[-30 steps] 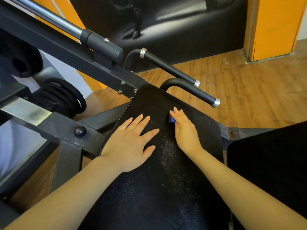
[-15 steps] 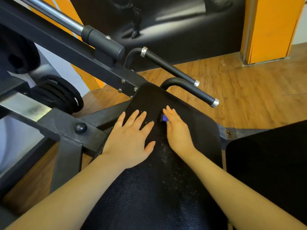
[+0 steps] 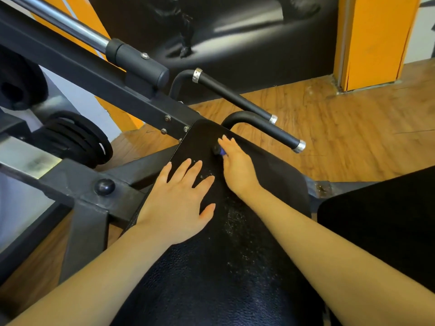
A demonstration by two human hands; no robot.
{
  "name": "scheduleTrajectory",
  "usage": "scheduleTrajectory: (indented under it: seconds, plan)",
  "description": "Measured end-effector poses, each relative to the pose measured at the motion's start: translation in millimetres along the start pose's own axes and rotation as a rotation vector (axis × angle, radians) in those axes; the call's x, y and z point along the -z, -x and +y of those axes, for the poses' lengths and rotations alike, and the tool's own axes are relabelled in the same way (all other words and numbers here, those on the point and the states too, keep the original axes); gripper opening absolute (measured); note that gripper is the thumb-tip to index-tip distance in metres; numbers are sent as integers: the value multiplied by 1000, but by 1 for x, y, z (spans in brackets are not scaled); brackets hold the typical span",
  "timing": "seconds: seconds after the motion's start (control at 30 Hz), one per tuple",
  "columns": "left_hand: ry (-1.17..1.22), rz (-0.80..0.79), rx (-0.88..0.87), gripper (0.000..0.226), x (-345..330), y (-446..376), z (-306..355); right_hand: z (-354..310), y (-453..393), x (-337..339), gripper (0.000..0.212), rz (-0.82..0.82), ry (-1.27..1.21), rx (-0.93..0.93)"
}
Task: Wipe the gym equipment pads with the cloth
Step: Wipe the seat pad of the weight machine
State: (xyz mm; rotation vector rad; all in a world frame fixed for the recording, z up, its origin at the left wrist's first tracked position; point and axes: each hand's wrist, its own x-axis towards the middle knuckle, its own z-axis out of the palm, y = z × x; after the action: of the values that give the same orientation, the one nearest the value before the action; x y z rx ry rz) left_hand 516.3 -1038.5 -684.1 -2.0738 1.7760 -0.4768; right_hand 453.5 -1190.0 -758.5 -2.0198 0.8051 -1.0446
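**Gym corner with wood floor and orange trim**

A wood-plank floor [image 3: 341, 128] runs across the right and far side, warm brown and lightly scuffed. Behind it a dark wall mural [image 3: 235, 38] shows blurred glossy shapes. An orange pillar [image 3: 374, 41] stands at the right, its base meeting the floor. At the left, an orange-and-white wall [image 3: 77, 100] shows behind a black steel frame [image 3: 94, 74], a chrome bar [image 3: 70, 24] and stacked weight plates [image 3: 77, 137]. Two black handles [image 3: 235, 95] with silver caps jut out over the floor.
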Motion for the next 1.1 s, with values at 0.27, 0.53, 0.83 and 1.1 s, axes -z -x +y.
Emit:
scheduleTrajectory:
  seconds: [0.27,0.53,0.83,1.1]
  plan:
    - [-2,-9,-4,64,-2,0,0,117,32,59,33,150,135,-535]
    - [-1,-3,-1,68,-1,-1,1,36,-12,15,43,38,-61,-74]
    - [-6,-16,-13,63,-1,0,0,87,5,30,32,225,-51,-436]
    - [-11,-33,-12,62,0,-1,1,134,25,59,29,267,172,-1007]
